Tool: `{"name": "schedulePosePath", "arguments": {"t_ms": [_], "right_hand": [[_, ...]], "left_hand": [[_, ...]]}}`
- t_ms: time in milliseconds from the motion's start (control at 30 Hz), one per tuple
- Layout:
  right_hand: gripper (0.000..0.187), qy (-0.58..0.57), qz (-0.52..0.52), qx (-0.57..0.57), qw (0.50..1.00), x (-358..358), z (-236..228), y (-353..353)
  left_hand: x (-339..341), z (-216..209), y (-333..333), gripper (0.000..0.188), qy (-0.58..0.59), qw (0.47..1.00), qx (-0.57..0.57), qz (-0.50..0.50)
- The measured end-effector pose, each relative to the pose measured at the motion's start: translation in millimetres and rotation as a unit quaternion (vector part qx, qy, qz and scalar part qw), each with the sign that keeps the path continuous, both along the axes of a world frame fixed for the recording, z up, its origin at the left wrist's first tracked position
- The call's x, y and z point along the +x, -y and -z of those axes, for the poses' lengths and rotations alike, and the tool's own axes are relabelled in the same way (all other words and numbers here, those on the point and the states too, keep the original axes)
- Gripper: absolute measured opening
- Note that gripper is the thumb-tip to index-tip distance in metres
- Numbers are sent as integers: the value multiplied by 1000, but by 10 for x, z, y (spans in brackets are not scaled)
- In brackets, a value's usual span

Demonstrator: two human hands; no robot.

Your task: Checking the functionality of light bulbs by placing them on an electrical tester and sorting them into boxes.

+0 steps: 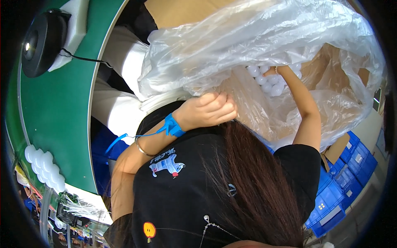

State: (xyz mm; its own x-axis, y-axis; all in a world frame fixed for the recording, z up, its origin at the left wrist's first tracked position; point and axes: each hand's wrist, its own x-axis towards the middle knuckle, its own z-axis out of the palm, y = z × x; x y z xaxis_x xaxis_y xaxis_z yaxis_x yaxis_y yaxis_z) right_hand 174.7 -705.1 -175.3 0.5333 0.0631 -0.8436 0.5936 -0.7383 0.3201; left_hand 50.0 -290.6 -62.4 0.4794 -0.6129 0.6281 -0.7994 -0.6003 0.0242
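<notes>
A large clear plastic bag (264,37) lines a cardboard box, its loose film rising over the opening. Down inside lie several smooth white balls (266,87), closely packed. Among them reaches my right hand (271,71), its fingers partly hidden, so whether it grips a ball cannot be told. My left hand (211,108) is closed in a fist at the near edge of the bag, apparently pinching the film; its fingertips are turned out of sight. Around the left wrist sits a blue wrist strap (171,125) with a blue cord.
On the left, a green table (53,111) carries a black round device (44,43) with a cable and a cluster of white rounded pieces (44,167). Blue plastic bins (331,198) are stacked at the right. A person's light-clad legs (124,62) are beside the table.
</notes>
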Motion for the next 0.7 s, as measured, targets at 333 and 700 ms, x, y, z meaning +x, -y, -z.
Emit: {"name": "schedulePosePath", "arguments": {"t_ms": [333, 700], "right_hand": [[87, 10, 10, -2, 1000, 186, 21, 432], [89, 24, 17, 5, 1000, 257, 0, 708]], "left_hand": [[6, -14, 18, 9, -1, 1000, -21, -1], [17, -9, 10, 14, 4, 1000, 0, 14]]}}
